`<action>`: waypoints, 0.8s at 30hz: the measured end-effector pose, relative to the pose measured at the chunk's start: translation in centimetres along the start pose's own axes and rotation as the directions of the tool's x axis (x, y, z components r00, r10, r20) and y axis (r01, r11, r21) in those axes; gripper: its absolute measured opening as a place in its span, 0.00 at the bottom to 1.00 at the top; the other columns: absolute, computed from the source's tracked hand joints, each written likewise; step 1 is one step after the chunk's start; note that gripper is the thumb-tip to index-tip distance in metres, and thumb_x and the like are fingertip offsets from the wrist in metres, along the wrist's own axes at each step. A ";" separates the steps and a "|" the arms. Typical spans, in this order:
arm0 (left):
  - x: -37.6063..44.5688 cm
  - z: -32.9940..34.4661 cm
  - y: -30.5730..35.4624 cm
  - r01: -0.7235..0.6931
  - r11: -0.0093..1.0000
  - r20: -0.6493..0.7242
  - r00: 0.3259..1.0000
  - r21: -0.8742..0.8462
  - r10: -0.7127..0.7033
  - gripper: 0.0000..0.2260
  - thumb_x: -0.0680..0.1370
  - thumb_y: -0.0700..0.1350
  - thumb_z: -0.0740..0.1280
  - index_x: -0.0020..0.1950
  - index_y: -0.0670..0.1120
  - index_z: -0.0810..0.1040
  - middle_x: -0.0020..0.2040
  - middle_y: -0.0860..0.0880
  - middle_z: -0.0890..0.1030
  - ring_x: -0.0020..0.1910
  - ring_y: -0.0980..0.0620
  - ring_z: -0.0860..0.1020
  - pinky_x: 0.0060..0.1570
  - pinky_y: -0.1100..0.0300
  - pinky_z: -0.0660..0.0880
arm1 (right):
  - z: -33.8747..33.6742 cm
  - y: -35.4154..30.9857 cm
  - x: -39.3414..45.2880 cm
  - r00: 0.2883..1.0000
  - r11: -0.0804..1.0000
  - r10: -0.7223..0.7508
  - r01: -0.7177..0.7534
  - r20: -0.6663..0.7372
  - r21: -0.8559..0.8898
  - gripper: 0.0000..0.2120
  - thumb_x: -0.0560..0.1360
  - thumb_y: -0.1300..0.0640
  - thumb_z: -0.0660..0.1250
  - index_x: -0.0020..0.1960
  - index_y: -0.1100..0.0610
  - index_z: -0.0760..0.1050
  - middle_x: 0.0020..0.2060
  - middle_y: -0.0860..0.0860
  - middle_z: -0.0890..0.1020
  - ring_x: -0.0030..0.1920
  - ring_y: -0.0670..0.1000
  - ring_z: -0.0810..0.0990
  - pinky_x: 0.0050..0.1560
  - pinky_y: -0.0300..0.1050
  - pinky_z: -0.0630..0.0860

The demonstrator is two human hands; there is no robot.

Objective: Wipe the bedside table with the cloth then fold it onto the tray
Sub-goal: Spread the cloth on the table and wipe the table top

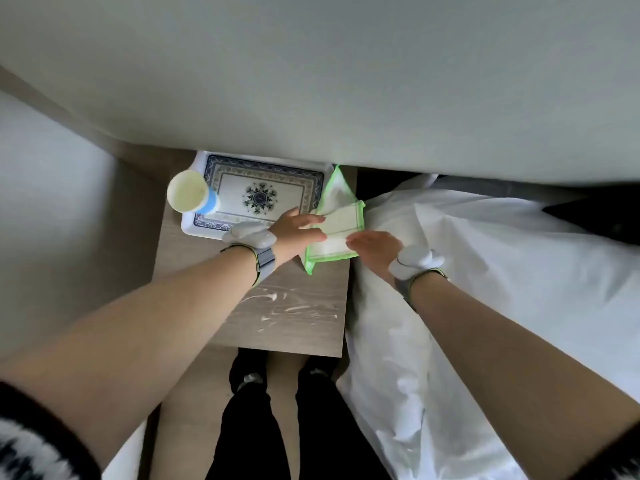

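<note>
A white cloth with a bright green border (337,223) lies partly folded on the right side of the wooden bedside table (294,327), just right of the patterned white and blue tray (221,183). My left hand (299,232) presses on the cloth's left part with fingers spread flat. My right hand (372,245) touches the cloth's right edge, fingertips on the fabric. One corner of the cloth sticks up toward the wall. White smears mark the table's near part.
A paper cup with a blue base (192,195) stands on the tray's left corner. White bedding (485,271) bulges against the table's right side. A pale wall rises behind. My legs and dark shoes (249,372) stand below the table's front edge.
</note>
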State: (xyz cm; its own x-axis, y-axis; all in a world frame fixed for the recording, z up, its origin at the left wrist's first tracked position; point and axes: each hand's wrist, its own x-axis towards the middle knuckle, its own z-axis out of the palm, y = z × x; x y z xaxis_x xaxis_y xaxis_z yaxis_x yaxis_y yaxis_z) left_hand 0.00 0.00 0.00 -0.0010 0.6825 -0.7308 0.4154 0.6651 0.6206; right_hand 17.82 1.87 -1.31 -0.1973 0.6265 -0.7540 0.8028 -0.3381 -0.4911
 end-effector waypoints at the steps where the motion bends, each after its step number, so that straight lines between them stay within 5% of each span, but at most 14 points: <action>1: 0.4 0.4 0.2 0.023 1.000 -0.010 1.000 -0.008 -0.023 0.20 0.73 0.47 0.68 0.65 0.54 0.73 0.77 0.49 0.54 0.72 0.47 0.63 0.68 0.50 0.66 | 0.1 0.2 0.1 1.000 1.000 -0.020 0.020 0.000 0.016 0.14 0.76 0.50 0.59 0.58 0.50 0.77 0.60 0.51 0.78 0.58 0.54 0.76 0.51 0.40 0.67; 4: 1.1 1.6 0.6 0.093 0.996 -0.032 0.995 -0.003 -0.093 0.25 0.73 0.48 0.67 0.70 0.49 0.67 0.75 0.48 0.62 0.70 0.47 0.65 0.65 0.56 0.66 | 0.3 0.6 0.4 1.000 1.000 -0.002 0.002 -0.003 -0.017 0.10 0.75 0.54 0.59 0.36 0.48 0.72 0.41 0.49 0.78 0.43 0.51 0.73 0.37 0.36 0.66; 6: 1.2 2.1 0.7 0.106 0.994 -0.050 0.993 0.026 -0.104 0.27 0.73 0.48 0.67 0.71 0.47 0.65 0.73 0.48 0.65 0.69 0.47 0.66 0.63 0.57 0.66 | 0.0 -0.1 0.3 0.999 0.998 0.048 -0.048 -0.020 -0.036 0.13 0.73 0.57 0.57 0.30 0.54 0.64 0.31 0.50 0.72 0.35 0.53 0.69 0.29 0.41 0.62; 9: 0.6 1.8 1.1 0.103 0.993 -0.069 0.993 0.049 -0.100 0.27 0.74 0.47 0.66 0.71 0.45 0.64 0.72 0.47 0.66 0.68 0.46 0.67 0.65 0.57 0.67 | -1.0 -1.0 -0.2 0.996 0.999 0.040 -0.041 -0.074 -0.013 0.13 0.72 0.60 0.60 0.29 0.59 0.63 0.29 0.53 0.72 0.35 0.58 0.75 0.35 0.41 0.68; 11: 0.1 1.0 1.5 0.095 0.990 -0.118 0.989 0.100 -0.083 0.25 0.74 0.46 0.66 0.70 0.45 0.66 0.71 0.45 0.68 0.65 0.44 0.71 0.62 0.55 0.71 | -1.9 -1.3 -0.7 0.990 0.999 0.013 -0.006 -0.143 0.048 0.14 0.71 0.53 0.63 0.35 0.64 0.74 0.32 0.55 0.76 0.39 0.61 0.79 0.39 0.46 0.72; 14: -1.1 -0.3 2.1 0.057 0.994 -0.201 0.979 0.094 -0.037 0.21 0.74 0.41 0.66 0.67 0.44 0.70 0.66 0.43 0.72 0.58 0.42 0.76 0.56 0.55 0.75 | -2.7 -1.9 -1.7 0.971 0.996 -0.008 0.030 -0.238 0.090 0.15 0.69 0.48 0.65 0.39 0.59 0.81 0.27 0.51 0.77 0.33 0.54 0.76 0.34 0.43 0.71; 19: -3.0 -2.3 2.6 0.022 0.988 -0.316 0.948 0.154 0.028 0.18 0.74 0.33 0.59 0.61 0.45 0.76 0.61 0.41 0.78 0.53 0.41 0.79 0.57 0.49 0.77 | -4.1 -3.6 -3.4 0.946 0.998 -0.038 0.054 -0.321 0.041 0.14 0.67 0.48 0.64 0.26 0.53 0.70 0.23 0.48 0.71 0.32 0.53 0.72 0.35 0.44 0.70; 24: -4.9 -4.3 2.7 -0.019 0.971 -0.366 0.924 0.238 0.108 0.09 0.73 0.42 0.66 0.51 0.45 0.82 0.53 0.42 0.83 0.49 0.42 0.81 0.54 0.52 0.78 | -5.3 -5.4 -5.7 0.917 0.995 -0.086 0.096 -0.389 0.006 0.11 0.65 0.52 0.66 0.29 0.51 0.65 0.25 0.46 0.70 0.29 0.48 0.69 0.31 0.41 0.65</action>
State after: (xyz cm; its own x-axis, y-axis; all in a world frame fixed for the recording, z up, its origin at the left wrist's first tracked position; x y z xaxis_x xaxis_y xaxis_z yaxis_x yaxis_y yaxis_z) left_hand -2.77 -0.27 6.44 -0.2889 0.8134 -0.5049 0.6200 0.5608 0.5487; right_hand 17.54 3.85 7.92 -0.0315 0.8768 -0.4799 0.7766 -0.2808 -0.5639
